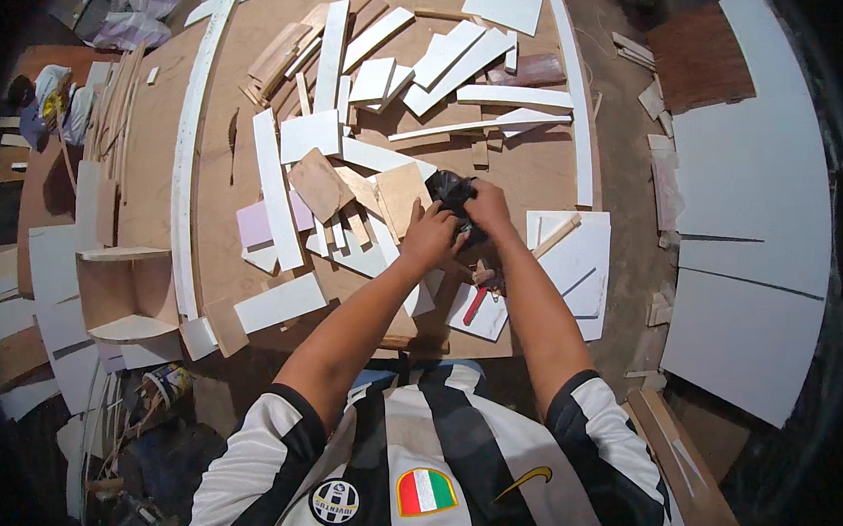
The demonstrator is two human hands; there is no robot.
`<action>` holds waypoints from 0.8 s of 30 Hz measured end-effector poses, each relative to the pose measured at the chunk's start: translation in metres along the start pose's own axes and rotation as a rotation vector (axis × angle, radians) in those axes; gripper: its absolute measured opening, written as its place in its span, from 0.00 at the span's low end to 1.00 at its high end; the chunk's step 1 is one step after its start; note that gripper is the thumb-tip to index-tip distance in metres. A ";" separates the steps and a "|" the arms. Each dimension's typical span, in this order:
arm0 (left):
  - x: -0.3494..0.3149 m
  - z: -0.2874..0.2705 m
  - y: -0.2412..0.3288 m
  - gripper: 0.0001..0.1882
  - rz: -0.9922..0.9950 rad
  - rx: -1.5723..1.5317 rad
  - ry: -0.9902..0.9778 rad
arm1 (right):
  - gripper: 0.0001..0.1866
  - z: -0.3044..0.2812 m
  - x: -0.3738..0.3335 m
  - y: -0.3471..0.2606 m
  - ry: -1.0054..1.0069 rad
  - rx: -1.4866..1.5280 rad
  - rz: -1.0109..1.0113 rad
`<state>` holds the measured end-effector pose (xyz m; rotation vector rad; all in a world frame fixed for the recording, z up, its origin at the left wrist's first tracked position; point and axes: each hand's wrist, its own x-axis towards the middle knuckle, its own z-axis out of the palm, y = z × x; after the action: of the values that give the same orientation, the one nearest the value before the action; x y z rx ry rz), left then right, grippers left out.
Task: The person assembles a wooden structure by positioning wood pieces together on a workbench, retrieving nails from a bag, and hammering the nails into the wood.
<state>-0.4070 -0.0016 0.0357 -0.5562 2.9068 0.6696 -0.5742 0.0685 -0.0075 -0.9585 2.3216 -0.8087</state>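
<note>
A crumpled black plastic bag (450, 190) sits among the wood offcuts near the middle of the worktable. My right hand (488, 208) is closed on its right side. From the lower left, my left hand (429, 236) has its fingers curled at the bag's near edge, gripping it; its fingertips are partly hidden. A pale wooden panel (402, 196) lies just left of the bag, beside my left fingers. Below my hands, a slim red tool (476, 305) rests on a small white board (492, 320).
Many white and bare wood strips (332, 55) are heaped across the table (217, 93). A corner shelf piece (129, 293) stands at the left edge. White boards (571, 247) lie at the near right corner; large white panels (747, 183) are beyond the table's right side.
</note>
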 end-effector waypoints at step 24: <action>0.035 -0.004 0.044 0.23 -0.025 0.083 0.245 | 0.17 -0.072 -0.010 -0.008 0.060 -0.586 0.344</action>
<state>-0.4558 0.0218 0.0503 -0.7097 3.1289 0.5075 -0.6097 0.0949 0.0506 -0.7164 2.7309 -0.0089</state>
